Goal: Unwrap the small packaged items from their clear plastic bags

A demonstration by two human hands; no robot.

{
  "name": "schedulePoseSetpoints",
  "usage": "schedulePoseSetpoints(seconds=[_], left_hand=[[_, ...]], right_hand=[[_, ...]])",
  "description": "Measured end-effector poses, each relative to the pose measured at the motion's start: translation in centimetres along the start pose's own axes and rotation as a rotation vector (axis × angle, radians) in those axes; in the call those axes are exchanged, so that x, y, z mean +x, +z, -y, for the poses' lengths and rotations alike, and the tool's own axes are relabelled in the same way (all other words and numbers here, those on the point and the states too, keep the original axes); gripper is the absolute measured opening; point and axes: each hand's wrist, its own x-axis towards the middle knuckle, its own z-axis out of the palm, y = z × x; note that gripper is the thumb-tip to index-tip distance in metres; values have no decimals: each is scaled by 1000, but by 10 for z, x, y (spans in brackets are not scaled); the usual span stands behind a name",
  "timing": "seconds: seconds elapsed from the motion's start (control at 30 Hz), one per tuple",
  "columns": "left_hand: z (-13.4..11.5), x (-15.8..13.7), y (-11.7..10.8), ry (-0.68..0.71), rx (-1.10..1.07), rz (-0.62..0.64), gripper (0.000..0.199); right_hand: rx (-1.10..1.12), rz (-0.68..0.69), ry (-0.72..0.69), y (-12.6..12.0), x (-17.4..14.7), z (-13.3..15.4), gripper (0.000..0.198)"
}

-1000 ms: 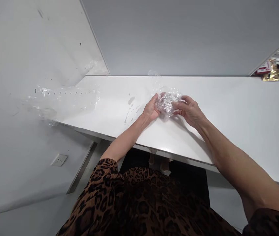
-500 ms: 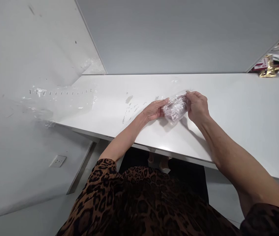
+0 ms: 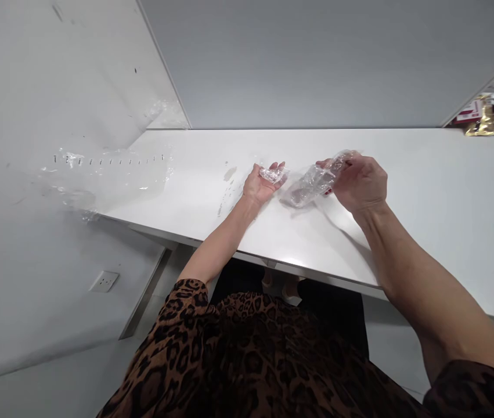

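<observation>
My left hand [image 3: 260,188] is turned palm up over the white counter, its fingers curled around a small, clear, glittering bundle [image 3: 273,174]. What that bundle is, I cannot make out. To the right, my right hand [image 3: 362,181] grips a crinkled clear plastic bag [image 3: 310,186] by its upper end. The bag hangs down to the left, limp and see-through, its lower end near the counter top. A bit of red shows beneath the right fingers. A gap separates the bag from my left hand.
The white counter [image 3: 203,223] runs along a grey panel [image 3: 299,64]. Clear plastic sheeting [image 3: 129,177] with a row of dark marks lies at the left end by the wall. Shiny gold and red packages [image 3: 482,119] sit at the far right. A socket [image 3: 104,281] is on the left wall.
The hands have moved apart, the left one leftward with the glittering bundle, the right one slightly rightward with the bag. The bag, bulging before, now hangs flatter.
</observation>
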Motion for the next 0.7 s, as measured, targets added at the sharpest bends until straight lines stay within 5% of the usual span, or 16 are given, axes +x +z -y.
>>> schedulePoseSetpoints(seconds=[0.2, 0.4, 0.57, 0.7], left_hand=[[-5, 13, -8, 22, 87, -57, 35], [-2, 2, -14, -44, 567, 261, 60], [-1, -16, -11, -114, 921, 535, 41], [1, -15, -11, -70, 959, 491, 29]], right_hand=[[-110, 35, 60, 2, -1, 2, 40], [-105, 49, 146, 0, -1, -3, 39], [-88, 20, 149, -4, 4, -13, 42], [-162, -95, -28, -4, 3, -16, 34]])
